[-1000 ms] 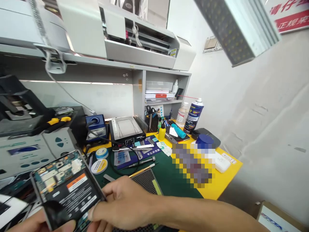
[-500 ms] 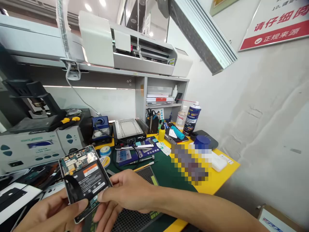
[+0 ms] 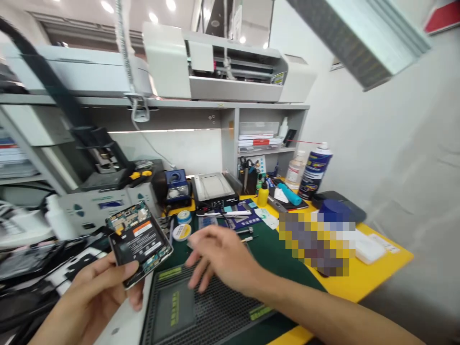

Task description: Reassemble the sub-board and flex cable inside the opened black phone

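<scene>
A smartphone with its back off lies in my left hand, thumb over its lower edge and fingers beneath. The black battery, with an orange strip on its label, and the circuit board at the top are exposed. A black flex strip runs along its left side. To the right of the phone, apart from it, my right hand hovers over a black perforated mat. Its fingers are bent and spread, slightly blurred, with nothing visible in them.
Two small round tins stand beyond the phone. A yellow bottle, a spray can and a heating plate are at the back. A grey rework station is behind left, with phone parts at far left.
My right hand has let go of the phone and moved right, its fingers opening. My left hand still holds the phone. The camera view has swung left.
</scene>
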Demonstrator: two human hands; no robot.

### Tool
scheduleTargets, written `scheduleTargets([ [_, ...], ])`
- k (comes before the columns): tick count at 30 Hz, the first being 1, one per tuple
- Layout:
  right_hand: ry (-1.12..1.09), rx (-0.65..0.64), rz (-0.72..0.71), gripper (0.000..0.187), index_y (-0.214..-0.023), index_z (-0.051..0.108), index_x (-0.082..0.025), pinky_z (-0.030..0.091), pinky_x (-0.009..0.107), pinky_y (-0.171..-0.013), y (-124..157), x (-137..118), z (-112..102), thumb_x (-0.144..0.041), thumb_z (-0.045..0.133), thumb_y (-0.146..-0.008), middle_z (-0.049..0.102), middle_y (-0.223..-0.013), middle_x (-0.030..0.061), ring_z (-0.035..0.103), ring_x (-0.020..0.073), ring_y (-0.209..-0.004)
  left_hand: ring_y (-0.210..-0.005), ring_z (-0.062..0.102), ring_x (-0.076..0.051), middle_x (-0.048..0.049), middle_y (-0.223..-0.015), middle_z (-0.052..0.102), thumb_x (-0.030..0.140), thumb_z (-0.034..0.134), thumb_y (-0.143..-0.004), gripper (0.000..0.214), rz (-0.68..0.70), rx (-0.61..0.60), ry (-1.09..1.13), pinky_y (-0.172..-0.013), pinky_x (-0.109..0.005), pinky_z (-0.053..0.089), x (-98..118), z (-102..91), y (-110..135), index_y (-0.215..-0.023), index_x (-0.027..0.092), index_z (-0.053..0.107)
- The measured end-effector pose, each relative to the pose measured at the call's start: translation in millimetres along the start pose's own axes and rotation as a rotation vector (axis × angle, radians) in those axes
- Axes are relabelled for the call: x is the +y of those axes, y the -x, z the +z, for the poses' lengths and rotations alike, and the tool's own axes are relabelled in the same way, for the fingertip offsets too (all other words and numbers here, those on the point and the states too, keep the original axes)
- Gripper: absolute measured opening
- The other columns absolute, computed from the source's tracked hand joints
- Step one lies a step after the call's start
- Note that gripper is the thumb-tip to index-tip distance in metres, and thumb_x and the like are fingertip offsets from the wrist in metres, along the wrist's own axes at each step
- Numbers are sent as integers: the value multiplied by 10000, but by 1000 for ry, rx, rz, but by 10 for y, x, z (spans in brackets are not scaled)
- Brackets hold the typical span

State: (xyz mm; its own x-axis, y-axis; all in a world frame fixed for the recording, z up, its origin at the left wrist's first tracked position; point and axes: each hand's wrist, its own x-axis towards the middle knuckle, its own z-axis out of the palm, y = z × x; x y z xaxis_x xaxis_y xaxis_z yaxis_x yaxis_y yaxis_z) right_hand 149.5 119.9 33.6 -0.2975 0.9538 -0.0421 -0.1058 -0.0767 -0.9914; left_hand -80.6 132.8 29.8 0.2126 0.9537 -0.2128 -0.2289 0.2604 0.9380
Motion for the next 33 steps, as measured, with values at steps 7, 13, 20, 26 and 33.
scheduleTargets([
  [7, 642, 136, -35, 236, -919, 665, -153, 557, 298, -629, 51, -274, -364, -369, 624, -1004, 673, -836, -2, 657, 149, -697, -491, 599, -146, 36, -692, 674, 207, 820, -680, 153, 255, 60, 80, -521, -272, 550, 180, -75, -38, -747, 185, 683],
  [13, 1031, -55, 202, 192, -1029, 699, -159, 598, 358, -734, 48, -178, -437, -343, 662, -985, 726, -999, 36, 703, 185, -811, -458, 588, -159, 34, -638, 629, 200, 792, -673, 160, 290, 32, 120, -463, -299, 538, 149, -94, -69, -647, 179, 636],
  [20, 1107, -68, 300, 252, -1209, 661, -181, 601, 420, -833, -27, -34, -388, -319, 642, -998, 683, -1226, 76, 699, 243, -989, -466, 583, -128, 17, -737, 649, 215, 743, -737, 99, 283, -22, 111, -476, -279, 538, 138, -100, -80, -805, 154, 705],
  [26, 1064, -73, 288, 222, -1067, 671, -151, 579, 274, -576, -7, -120, -453, -357, 599, -1027, 708, -893, 15, 669, 129, -641, -485, 579, -117, 5, -806, 658, 227, 719, -798, 91, 244, -92, 77, -509, -277, 536, 97, -70, -59, -854, 160, 695],
  [33, 1146, -14, 41, 228, -863, 689, -198, 482, 285, -583, 253, -642, -751, -395, 629, -961, 677, -730, 12, 633, 172, -654, -507, 606, -120, 14, -786, 672, 265, 731, -837, 130, 207, -116, 51, -541, -256, 527, 61, -57, -31, -923, 173, 695],
])
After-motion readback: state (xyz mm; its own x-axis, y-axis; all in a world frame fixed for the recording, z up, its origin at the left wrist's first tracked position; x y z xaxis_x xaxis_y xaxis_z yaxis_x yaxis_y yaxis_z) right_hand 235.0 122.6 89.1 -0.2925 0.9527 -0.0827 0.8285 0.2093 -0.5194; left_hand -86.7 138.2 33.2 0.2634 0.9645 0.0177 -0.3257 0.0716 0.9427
